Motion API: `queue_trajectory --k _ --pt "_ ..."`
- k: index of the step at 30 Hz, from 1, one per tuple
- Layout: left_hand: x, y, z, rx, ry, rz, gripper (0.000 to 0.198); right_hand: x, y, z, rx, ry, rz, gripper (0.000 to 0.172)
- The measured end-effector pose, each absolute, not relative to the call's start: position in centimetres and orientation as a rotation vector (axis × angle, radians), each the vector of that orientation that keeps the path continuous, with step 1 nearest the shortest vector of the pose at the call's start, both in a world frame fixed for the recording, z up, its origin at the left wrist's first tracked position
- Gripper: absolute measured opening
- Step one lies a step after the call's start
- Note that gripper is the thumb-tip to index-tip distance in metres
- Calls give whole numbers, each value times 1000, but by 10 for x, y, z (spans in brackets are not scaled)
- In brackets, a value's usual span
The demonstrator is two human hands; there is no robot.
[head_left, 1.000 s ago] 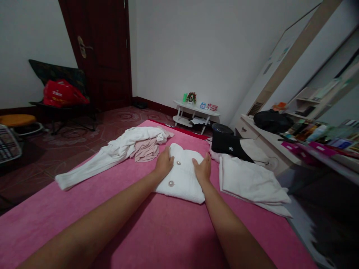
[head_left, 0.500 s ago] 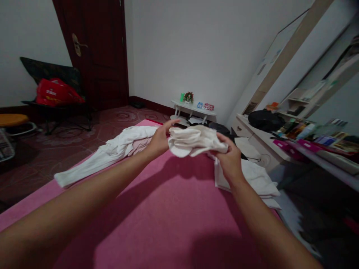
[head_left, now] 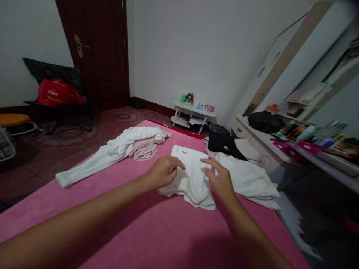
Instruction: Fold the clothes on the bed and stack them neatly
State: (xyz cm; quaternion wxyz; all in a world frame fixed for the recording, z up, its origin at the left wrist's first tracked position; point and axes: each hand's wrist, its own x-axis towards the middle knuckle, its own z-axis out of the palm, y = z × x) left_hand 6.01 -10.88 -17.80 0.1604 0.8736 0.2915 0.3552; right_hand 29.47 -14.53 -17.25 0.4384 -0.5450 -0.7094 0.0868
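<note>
A white buttoned garment [head_left: 191, 170] lies loosely folded on the pink bed cover [head_left: 146, 224] in front of me. My left hand [head_left: 162, 172] rests on its left side with fingers curled, pinching the cloth. My right hand [head_left: 220, 179] lies on its right side, fingers bent and touching the fabric. A folded white garment [head_left: 246, 179] sits just to the right, partly under the one I handle.
A long white garment [head_left: 112, 151] with a pale pink piece [head_left: 144, 147] lies at the far left of the bed. A black bag [head_left: 223, 142] stands at the far right. A cluttered dresser [head_left: 294, 138], small white table [head_left: 193, 112], chair with red bag [head_left: 56, 93].
The white garment was lifted off the bed between both hands, then set down again, looser and turned, closer to the folded garment on the right.
</note>
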Motion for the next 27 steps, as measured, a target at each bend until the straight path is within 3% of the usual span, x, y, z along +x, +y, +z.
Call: queue_trajectory --k 3,10,19,24,26,27 --pt "98 -88 -191 2528 1103 1098 46 273 -113 -186 -1457 -1836 29 47" --pt "131 -83 -265 2709 1403 661 62 264 -97 -256 -1958 -2033 -20 57" --pt "99 -122 -259 2727 1241 503 55 260 -135 -249 -1974 -2104 -92 55" --pt "66 -164 -253 2693 998 395 72 266 -162 -258 -1885 -2092 -108 51" --pt "54 -171 -244 2622 869 387 74 270 -165 -261 -1894 -1977 -131 57" --pt "48 -170 -238 2575 841 420 65 271 -165 -262 -1917 -1901 -136 63"
